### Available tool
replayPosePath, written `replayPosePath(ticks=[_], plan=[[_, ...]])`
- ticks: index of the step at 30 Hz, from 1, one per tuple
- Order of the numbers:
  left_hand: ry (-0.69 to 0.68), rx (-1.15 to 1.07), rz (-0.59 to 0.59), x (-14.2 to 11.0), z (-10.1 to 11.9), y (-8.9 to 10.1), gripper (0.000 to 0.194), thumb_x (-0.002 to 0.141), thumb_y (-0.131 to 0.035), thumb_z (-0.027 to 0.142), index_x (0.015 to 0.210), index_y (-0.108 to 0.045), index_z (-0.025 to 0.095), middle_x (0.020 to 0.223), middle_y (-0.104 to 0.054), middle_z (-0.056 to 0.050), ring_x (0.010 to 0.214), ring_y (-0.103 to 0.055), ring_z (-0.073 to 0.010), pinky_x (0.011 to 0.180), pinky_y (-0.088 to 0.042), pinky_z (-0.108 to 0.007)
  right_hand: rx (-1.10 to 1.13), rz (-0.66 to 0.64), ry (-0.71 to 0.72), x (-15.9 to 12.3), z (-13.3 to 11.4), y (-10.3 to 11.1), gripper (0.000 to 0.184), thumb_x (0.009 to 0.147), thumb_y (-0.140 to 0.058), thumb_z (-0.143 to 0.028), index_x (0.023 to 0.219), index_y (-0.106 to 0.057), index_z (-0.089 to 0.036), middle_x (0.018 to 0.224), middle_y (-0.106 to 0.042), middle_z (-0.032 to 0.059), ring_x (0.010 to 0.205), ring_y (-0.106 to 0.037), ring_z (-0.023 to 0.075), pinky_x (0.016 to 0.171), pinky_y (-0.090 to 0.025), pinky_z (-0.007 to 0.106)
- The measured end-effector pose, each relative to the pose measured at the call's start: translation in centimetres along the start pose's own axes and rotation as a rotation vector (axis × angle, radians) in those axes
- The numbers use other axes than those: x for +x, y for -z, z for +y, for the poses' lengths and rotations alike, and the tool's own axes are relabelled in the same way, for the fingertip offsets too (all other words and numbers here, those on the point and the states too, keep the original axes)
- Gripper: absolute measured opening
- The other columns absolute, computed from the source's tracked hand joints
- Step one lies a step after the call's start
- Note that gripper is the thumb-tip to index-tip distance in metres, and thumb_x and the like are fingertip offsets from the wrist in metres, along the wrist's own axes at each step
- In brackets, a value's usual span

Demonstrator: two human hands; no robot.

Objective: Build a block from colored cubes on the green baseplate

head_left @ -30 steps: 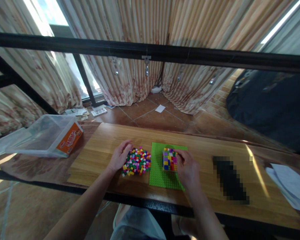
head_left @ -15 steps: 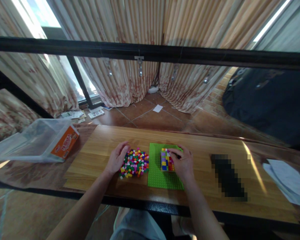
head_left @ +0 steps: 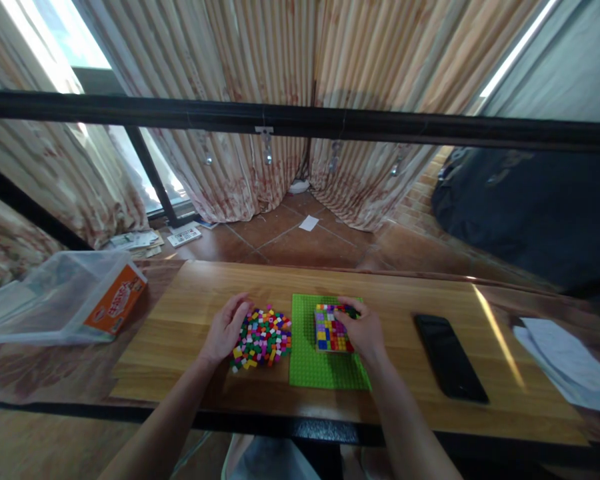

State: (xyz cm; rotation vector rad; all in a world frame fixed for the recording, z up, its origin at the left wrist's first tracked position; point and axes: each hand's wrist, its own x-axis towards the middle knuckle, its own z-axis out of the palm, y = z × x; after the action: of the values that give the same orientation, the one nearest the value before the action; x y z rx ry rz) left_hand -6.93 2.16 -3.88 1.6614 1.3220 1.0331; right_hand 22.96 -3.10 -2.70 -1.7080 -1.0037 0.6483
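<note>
My left hand (head_left: 226, 329) rests on its edge at the left side of a pile of small multicoloured building bricks (head_left: 264, 338), fingers stretched out and holding nothing. Right of the pile lies a green studded baseplate (head_left: 305, 370). On it stands a low block of stacked bricks (head_left: 331, 331), in purple, yellow, blue and red. My right hand (head_left: 364, 329) reaches over the block's right part, thumb and fingers closed in a pinch at its top. Whatever is between those fingertips is too small and covered to make out. The hand also hides the block's right edge.
A black phone (head_left: 450, 358) lies on the wooden board (head_left: 395, 380) to the right, with white papers (head_left: 570, 353) beyond it. At the left stands a clear plastic bin (head_left: 70, 293) with an orange label. A black bar (head_left: 290, 120) crosses in front of the curtains.
The whole view has shifted a little left and downward as the head moved. My right thumb and fingers have moved slightly over the block's top. The left hand keeps its place beside the pile.
</note>
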Motion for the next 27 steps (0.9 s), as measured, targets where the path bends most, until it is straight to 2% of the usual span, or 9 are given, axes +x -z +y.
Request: replayPosePath(ticks=[8,18,20,23,25,27], plan=[[0.020,-0.008,-0.003,-0.2,0.6,0.1,0.051,0.089,-0.045,0.054,0.122,-0.056,0.017,0.104,-0.071,-0.010,0.096,-0.068,-0.0237,0.093,-0.051,-0.039,0.029,-0.022,-0.046,0.3,-0.8,0.1,0.036,0.060,-0.068,-0.026,0.096,-0.073,-0.020,0.092,-0.074,0.0055,0.087,-0.067,0.0217,0.086,-0.050,0.039],[0.003,-0.017,0.009,-0.1,0.4,-0.1,0.049,0.089,-0.046,0.051,0.121,-0.056,0.015,0.104,-0.071,-0.009,0.096,-0.068,-0.0229,0.091,-0.052,-0.038,-0.100,-0.043,0.006,-0.1,-0.3,0.4,0.047,0.067,-0.064,-0.037,0.110,-0.067,-0.017,0.099,-0.071,0.0074,0.089,-0.065,0.0223,0.087,-0.049,0.041],[0.002,-0.016,0.013,-0.1,0.4,-0.1,0.048,0.089,-0.046,0.050,0.121,-0.057,0.015,0.103,-0.071,-0.009,0.096,-0.068,-0.0227,0.091,-0.051,-0.037,-0.172,0.022,0.069,-0.7,-0.6,0.6,0.047,0.070,-0.064,-0.039,0.111,-0.067,-0.017,0.102,-0.070,0.0096,0.092,-0.064,0.0238,0.088,-0.048,0.043],[-0.003,-0.012,0.013,-0.1,0.3,-0.1,0.047,0.090,-0.047,0.049,0.122,-0.057,0.015,0.101,-0.072,-0.009,0.095,-0.068,-0.0223,0.090,-0.052,-0.036,-0.267,0.154,0.294,-2.4,-2.1,0.5,0.036,0.079,-0.058,-0.038,0.107,-0.067,-0.016,0.109,-0.066,0.0125,0.105,-0.057,0.0258,0.094,-0.043,0.044],[-0.008,-0.003,0.015,-0.1,0.1,-0.1,0.047,0.090,-0.047,0.048,0.122,-0.057,0.015,0.103,-0.072,-0.009,0.095,-0.068,-0.0220,0.090,-0.052,-0.036,-0.276,0.092,0.452,-3.7,-3.4,-0.3,0.027,0.087,-0.051,-0.034,0.101,-0.069,-0.019,0.105,-0.066,0.0104,0.102,-0.057,0.0230,0.094,-0.043,0.041],[-0.014,0.004,0.017,-0.1,0.0,-0.1,0.047,0.090,-0.046,0.048,0.122,-0.057,0.015,0.104,-0.071,-0.009,0.096,-0.068,-0.0218,0.090,-0.052,-0.036,-0.320,-0.089,0.563,-4.9,-4.7,-1.7,0.024,0.090,-0.047,-0.025,0.097,-0.069,-0.021,0.102,-0.067,0.0080,0.098,-0.058,0.0208,0.091,-0.044,0.037]])
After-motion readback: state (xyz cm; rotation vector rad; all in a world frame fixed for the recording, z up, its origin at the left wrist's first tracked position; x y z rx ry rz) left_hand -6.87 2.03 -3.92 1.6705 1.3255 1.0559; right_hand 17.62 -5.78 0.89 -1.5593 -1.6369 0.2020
